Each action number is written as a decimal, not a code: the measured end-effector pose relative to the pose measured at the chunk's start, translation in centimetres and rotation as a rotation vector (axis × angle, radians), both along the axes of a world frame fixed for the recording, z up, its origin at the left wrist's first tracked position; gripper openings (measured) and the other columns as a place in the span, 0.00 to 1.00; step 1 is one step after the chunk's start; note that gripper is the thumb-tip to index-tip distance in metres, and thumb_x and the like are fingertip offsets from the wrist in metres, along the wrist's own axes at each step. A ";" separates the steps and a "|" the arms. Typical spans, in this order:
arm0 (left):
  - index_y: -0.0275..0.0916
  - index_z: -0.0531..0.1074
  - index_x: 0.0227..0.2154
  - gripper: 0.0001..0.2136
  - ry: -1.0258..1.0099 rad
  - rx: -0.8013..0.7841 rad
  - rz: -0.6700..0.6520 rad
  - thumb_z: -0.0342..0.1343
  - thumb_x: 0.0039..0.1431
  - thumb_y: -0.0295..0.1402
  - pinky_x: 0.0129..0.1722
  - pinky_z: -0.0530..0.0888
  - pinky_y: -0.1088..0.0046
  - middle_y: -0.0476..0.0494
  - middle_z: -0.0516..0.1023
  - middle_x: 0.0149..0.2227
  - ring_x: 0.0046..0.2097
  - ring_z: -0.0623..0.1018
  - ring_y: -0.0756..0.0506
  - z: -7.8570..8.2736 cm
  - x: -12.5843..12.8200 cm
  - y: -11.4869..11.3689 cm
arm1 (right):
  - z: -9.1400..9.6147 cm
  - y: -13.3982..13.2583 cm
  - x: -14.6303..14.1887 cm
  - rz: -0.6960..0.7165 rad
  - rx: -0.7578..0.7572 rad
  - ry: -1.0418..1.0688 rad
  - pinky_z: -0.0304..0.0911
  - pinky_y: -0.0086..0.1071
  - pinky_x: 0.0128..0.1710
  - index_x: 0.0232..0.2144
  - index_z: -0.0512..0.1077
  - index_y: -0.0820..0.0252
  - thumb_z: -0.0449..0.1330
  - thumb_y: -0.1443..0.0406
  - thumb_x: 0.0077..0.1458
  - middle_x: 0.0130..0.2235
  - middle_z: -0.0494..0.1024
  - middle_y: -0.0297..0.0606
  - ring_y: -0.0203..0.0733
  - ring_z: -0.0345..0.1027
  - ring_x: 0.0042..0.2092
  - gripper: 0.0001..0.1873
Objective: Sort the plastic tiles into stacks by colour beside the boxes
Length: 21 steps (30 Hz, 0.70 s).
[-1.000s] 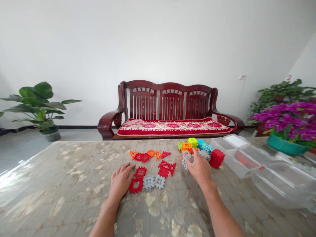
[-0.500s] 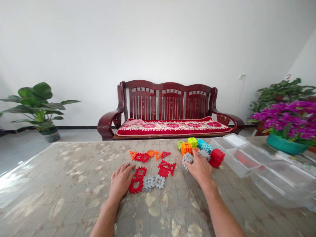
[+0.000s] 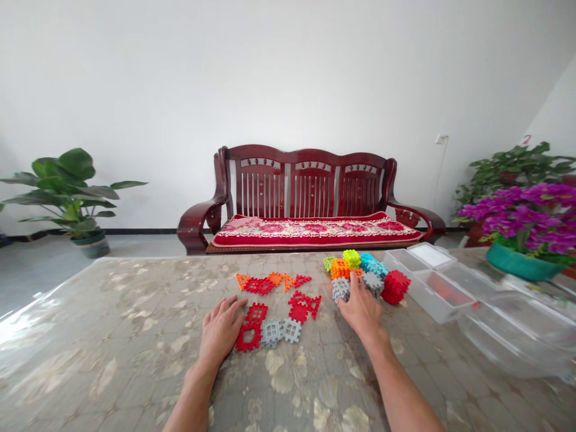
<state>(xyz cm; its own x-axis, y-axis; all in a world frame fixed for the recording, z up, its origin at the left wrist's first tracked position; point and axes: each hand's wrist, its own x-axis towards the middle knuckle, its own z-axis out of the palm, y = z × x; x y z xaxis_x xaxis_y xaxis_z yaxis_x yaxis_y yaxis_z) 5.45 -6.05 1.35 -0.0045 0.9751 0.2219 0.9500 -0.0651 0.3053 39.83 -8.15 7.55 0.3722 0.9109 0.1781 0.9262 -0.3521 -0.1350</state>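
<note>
My left hand point(image 3: 220, 327) lies flat on the table, its fingers stretched out beside a red square window piece point(image 3: 256, 313) and a red frame piece point(image 3: 248, 338). To their right are a grey window piece point(image 3: 271, 333) and another grey piece point(image 3: 292, 330), all with toothed edges. My right hand point(image 3: 363, 312) reaches to the stacked pieces, index finger stretched forward and thumb apart, right by a grey stack point(image 3: 341, 289). Another grey stack point(image 3: 373, 283) is on its far side. Its other fingers are partly hidden.
Red and orange pieces point(image 3: 258, 287) form a row farther back, with a red group point(image 3: 299, 312) nearer. Orange point(image 3: 339, 269), lime point(image 3: 351, 258), blue point(image 3: 374, 267) and red point(image 3: 396, 287) stacks stand together. A clear compartment box point(image 3: 443, 303) and purple flowers point(image 3: 524, 210) are at right.
My right hand has shifted slightly left and toward me, showing more of the grey stack behind it. My left hand and the laid-out pieces stay put.
</note>
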 end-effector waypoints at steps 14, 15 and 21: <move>0.51 0.73 0.55 0.19 0.000 -0.016 -0.004 0.45 0.65 0.34 0.62 0.60 0.56 0.48 0.70 0.63 0.65 0.64 0.39 0.1 0.0 0.0 | -0.7 -0.4 0.0 -0.013 0.004 0.037 0.66 0.39 0.42 0.67 0.49 0.62 0.57 0.54 0.58 0.53 0.73 0.53 0.53 0.71 0.51 0.41; 0.51 0.73 0.55 0.19 -0.003 -0.018 0.000 0.45 0.65 0.34 0.62 0.60 0.56 0.48 0.70 0.63 0.65 0.64 0.39 0.1 0.1 0.0 | -0.6 -0.5 0.0 -0.013 0.019 0.027 0.66 0.39 0.42 0.67 0.49 0.62 0.57 0.54 0.58 0.54 0.72 0.53 0.53 0.70 0.51 0.40; 0.52 0.73 0.54 0.19 -0.021 -0.031 0.003 0.47 0.63 0.33 0.62 0.60 0.57 0.48 0.70 0.63 0.65 0.64 0.40 0.6 0.4 -0.3 | 0.5 -1.6 -1.8 0.124 0.229 0.005 0.63 0.39 0.50 0.60 0.63 0.60 0.56 0.58 0.59 0.55 0.72 0.49 0.52 0.66 0.55 0.28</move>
